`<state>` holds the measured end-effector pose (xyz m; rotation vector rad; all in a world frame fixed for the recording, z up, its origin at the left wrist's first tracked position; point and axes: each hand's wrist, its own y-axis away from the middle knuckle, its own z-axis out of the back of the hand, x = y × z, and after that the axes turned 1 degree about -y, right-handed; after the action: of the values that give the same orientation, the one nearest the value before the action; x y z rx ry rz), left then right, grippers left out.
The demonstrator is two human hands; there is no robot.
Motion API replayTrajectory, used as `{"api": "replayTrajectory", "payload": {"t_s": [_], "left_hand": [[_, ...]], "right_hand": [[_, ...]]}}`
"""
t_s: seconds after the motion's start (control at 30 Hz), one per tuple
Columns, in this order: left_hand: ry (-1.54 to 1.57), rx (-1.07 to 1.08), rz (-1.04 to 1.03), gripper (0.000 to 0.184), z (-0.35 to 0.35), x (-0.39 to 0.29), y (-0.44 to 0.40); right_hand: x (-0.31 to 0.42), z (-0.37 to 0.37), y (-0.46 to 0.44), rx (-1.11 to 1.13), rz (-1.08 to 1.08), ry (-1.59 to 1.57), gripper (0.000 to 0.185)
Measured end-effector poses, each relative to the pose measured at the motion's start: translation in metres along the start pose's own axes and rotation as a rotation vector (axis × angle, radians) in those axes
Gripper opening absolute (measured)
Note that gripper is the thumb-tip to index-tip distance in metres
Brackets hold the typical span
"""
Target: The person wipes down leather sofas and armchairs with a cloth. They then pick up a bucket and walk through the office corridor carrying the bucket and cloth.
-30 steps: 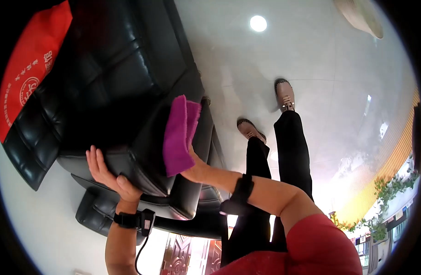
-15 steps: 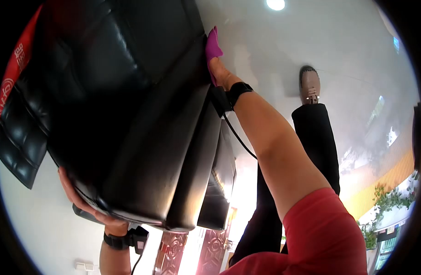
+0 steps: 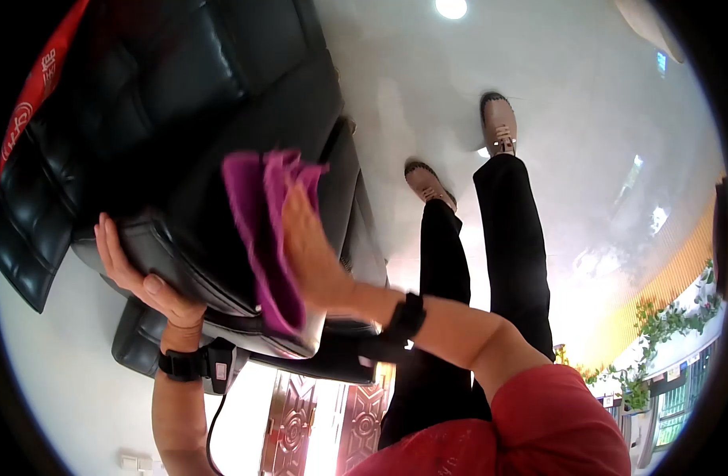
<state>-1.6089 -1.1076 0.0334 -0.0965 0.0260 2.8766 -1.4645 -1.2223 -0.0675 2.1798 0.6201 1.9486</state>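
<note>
A folded purple cloth (image 3: 262,230) lies against the side of a black leather armrest (image 3: 161,250), slightly blurred. My right hand (image 3: 310,254) is over the cloth and holds it to the leather, its fingertips partly hidden in the folds. On the rounded front end of the armrest rests my left hand (image 3: 145,274), the fingers extended and the thumb apart, with nothing held. The tufted black seat (image 3: 189,55) of the sofa stretches away above both hands.
A red printed bag or cover (image 3: 38,87) hangs at the far left over a tufted black panel (image 3: 30,214). My shoes (image 3: 499,123) stand on the glossy pale floor (image 3: 411,71). Carved doors (image 3: 291,420) show at the bottom, green plants (image 3: 657,333) at the right.
My right hand and the cloth went up to the sofa's lower front edge, then came back down onto the armrest. My left hand shifted round the armrest's end, and the view moved with it.
</note>
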Motion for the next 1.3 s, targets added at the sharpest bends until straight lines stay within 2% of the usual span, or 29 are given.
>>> {"api": "replayTrajectory", "payload": {"t_s": [0.13,0.2,0.23,0.3,0.37,0.4,0.47,0.5,0.53,0.57,0.6,0.63,0.7,0.73,0.77,0.87,0.9,0.97,1.03,1.07,1.1,1.2,1.3], "left_hand": [[0.059,-0.011,-0.025,0.071,0.000,0.006,0.001],[0.125,-0.003,0.026,0.074,0.000,0.006,0.000],[0.147,-0.004,0.045,0.075,-0.001,0.008,0.000],[0.207,0.009,0.072,0.080,0.001,0.008,0.001],[0.219,0.000,0.028,0.077,0.001,0.017,0.003],[0.226,-0.005,0.010,0.076,0.000,0.019,0.005],[0.111,0.032,-0.110,0.072,0.000,0.018,0.006],[0.098,0.036,-0.091,0.071,0.002,0.019,0.005],[0.194,0.034,-0.048,0.072,0.004,0.017,0.003],[0.290,0.027,-0.005,0.074,0.005,0.015,0.002],[0.199,0.016,-0.059,0.068,0.003,0.010,0.000],[0.155,-0.004,-0.047,0.067,0.004,0.009,0.000],[0.087,-0.042,-0.044,0.067,0.002,0.010,0.000],[0.060,-0.052,-0.054,0.066,0.000,0.013,0.001],[0.028,-0.059,-0.064,0.066,0.000,0.016,0.001],[0.019,-0.084,-0.053,0.066,-0.006,0.020,0.005],[0.014,-0.085,-0.049,0.065,-0.009,0.022,0.006],[0.016,-0.096,-0.032,0.065,-0.008,0.024,0.006],[0.078,-0.105,-0.027,0.065,-0.010,0.025,0.008],[0.098,-0.105,-0.026,0.065,-0.011,0.026,0.007],[0.117,-0.108,-0.022,0.065,-0.012,0.027,0.007],[0.112,-0.089,-0.015,0.065,-0.008,0.023,0.008],[0.063,-0.079,-0.024,0.065,-0.006,0.019,0.004]], "right_hand": [[-0.127,-0.001,-0.055,-0.169,0.035,0.033,0.065],[-0.148,0.017,-0.077,-0.234,-0.135,0.021,0.054],[-0.185,0.023,-0.081,-0.225,-0.267,-0.024,0.049],[-0.218,0.059,-0.098,0.458,-0.292,0.809,0.045],[-0.270,0.061,-0.109,0.416,-0.375,0.277,0.045],[-0.280,0.051,-0.104,0.307,-0.305,0.122,0.047],[-0.260,0.029,-0.083,0.067,-0.181,-0.188,0.051],[-0.233,0.019,-0.064,-0.083,-0.140,-0.342,0.053],[-0.227,0.012,-0.049,-0.064,-0.024,-0.226,0.063],[-0.210,0.001,-0.024,-0.091,0.115,-0.075,0.062],[-0.193,-0.009,0.002,-0.140,0.249,0.079,0.061],[-0.167,-0.019,0.031,-0.106,0.195,0.026,0.065],[-0.089,-0.029,0.097,0.032,-0.080,-0.315,0.075],[-0.052,-0.030,0.117,0.090,-0.122,-0.357,0.080],[-0.027,-0.026,0.122,0.168,-0.058,-0.127,0.079],[-0.023,-0.032,0.111,0.203,0.082,0.111,0.079],[-0.044,-0.034,0.093,0.185,0.041,0.107,0.077],[-0.096,-0.046,0.054,-0.014,-0.112,-0.001,0.073],[-0.145,-0.041,0.014,-0.114,-0.200,-0.048,0.068],[-0.204,-0.056,-0.009,-0.087,-0.249,0.136,0.066],[-0.247,-0.057,-0.020,-0.097,-0.199,0.167,0.065],[-0.190,-0.031,-0.028,-0.147,-0.468,-0.186,0.065],[-0.139,-0.048,0.039,-0.040,-0.261,-0.094,0.071]]}}
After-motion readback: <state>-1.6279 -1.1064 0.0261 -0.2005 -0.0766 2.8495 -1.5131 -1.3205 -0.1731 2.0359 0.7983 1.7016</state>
